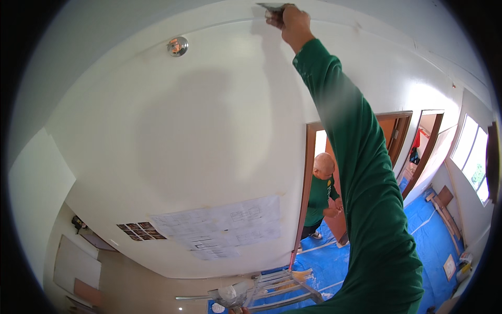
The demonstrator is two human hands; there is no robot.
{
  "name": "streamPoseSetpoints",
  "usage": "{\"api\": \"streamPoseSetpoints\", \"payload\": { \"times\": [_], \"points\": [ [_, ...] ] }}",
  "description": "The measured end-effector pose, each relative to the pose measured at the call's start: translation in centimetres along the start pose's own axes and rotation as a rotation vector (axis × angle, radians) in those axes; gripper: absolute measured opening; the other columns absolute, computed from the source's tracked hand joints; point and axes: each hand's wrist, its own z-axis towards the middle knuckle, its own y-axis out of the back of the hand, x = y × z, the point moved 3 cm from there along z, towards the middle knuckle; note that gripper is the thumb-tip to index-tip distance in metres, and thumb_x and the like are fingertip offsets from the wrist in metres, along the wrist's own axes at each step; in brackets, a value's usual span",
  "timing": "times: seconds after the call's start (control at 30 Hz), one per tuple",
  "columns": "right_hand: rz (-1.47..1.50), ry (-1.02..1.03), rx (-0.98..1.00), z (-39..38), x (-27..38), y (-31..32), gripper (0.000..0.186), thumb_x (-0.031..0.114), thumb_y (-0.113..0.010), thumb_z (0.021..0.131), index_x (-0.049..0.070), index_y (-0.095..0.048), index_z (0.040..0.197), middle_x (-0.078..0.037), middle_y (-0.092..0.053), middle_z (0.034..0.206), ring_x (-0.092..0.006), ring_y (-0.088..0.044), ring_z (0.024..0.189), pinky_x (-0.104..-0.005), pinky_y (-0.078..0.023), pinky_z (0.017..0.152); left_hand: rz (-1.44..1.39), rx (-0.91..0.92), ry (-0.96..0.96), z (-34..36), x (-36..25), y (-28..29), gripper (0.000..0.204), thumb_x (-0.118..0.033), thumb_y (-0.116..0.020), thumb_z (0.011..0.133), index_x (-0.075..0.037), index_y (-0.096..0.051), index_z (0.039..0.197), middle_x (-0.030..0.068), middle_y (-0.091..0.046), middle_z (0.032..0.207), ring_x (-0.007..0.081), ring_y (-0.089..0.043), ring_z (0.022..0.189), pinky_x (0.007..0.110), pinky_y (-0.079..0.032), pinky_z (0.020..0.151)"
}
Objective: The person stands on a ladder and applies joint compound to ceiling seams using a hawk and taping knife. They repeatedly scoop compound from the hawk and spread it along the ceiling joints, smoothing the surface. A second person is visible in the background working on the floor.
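My right hand (296,26), at the end of a raised green sleeve, is closed around a putty knife (271,7). The knife's blade is up at the line where the white wall (209,110) meets the ceiling. At the bottom edge only the fingertips of my left hand (239,310) show. They grip a wide putty knife (231,294) with whitish filler on its blade. Its handle is mostly out of the picture. A round recessed light fitting (178,46) sits to the left of my right hand.
Below stands a metal stepladder (285,289) on blue sheeting (329,261). Drawings on paper (225,225) are taped to the wall. Another person (320,201) in green stands in the doorway, looking down. Wood pieces (444,214) lie along the right wall, under a window (470,152).
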Motion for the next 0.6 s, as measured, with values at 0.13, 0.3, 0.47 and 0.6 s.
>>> {"api": "streamPoseSetpoints", "payload": {
  "times": [0.13, 0.3, 0.47, 0.6],
  "points": [
    [0.07, 0.008, -0.052, 2.4, 1.4, -2.2, 0.029, 0.009, -0.042, 0.108, -0.015, -0.058, 0.109, -0.022, -0.068, 0.091, -0.0304, -0.068, 0.063, -0.0416, -0.065, 0.061, 0.058, 0.005, 0.016, -0.1, 0.7, -0.3, 0.039, -0.031, -0.069, 0.094, -0.006, -0.061, 0.122, 0.0251, -0.07, 0.097, 0.0463, -0.067, 0.085, 0.053, -0.055, 0.072],
    [0.032, 0.039, 0.018, 4.2, 1.7, -3.1, 0.027, 0.006, -0.042, 0.106, -0.016, -0.055, 0.114, -0.024, -0.068, 0.095, -0.0312, -0.069, 0.069, -0.0417, -0.066, 0.062, 0.125, 0.038, 0.041, -0.1, 2.3, -0.8, 0.041, -0.033, -0.068, 0.095, -0.004, -0.059, 0.124, 0.0276, -0.07, 0.101, 0.0492, -0.067, 0.091, 0.056, -0.055, 0.073],
    [0.001, 0.017, -0.03, 5.4, 0.8, -4.0, 0.026, 0.005, -0.042, 0.105, -0.016, -0.055, 0.115, -0.025, -0.067, 0.1, -0.0329, -0.07, 0.074, -0.043, -0.067, 0.064, 0.115, -0.01, 0.017, -0.3, 2.9, -1.5, 0.04, -0.032, -0.067, 0.096, -0.003, -0.059, 0.123, 0.0291, -0.071, 0.101, 0.0523, -0.067, 0.091, 0.057, -0.055, 0.072],
    [0.002, 0.109, 0.029, 6.6, -0.1, -4.0, 0.026, 0.004, -0.042, 0.103, -0.017, -0.053, 0.115, -0.026, -0.067, 0.101, -0.0357, -0.07, 0.078, -0.0443, -0.067, 0.07, 0.031, -0.053, -0.02, -0.5, 3.4, -1.9, 0.037, -0.03, -0.068, 0.096, -0.003, -0.06, 0.12, 0.029, -0.071, 0.1, 0.0524, -0.067, 0.09, 0.056, -0.056, 0.071]
  ]
}}
